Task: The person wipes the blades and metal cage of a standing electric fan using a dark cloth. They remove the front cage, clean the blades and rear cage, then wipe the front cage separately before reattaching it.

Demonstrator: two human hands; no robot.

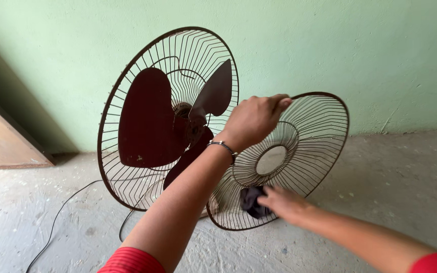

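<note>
Nearest me, two bare arms in red sleeves reach out over the concrete floor (390,167). The right hand (283,203) sits low, its fingers pressing a dark cloth (251,200) against the lower wires of the loose front grille (309,126). Above it the left hand (255,120), a metal bangle (223,147) on its wrist, is closed around the grille's top rim, holding it upright on its edge and tilted slightly back. The grille is a round, rust-brown wire cage with a pale centre disc. Just behind, to the left, stands the fan (170,119) with dark red blades in its rear cage, leaning toward the green wall (330,45), its cord (59,212) trailing.
</note>
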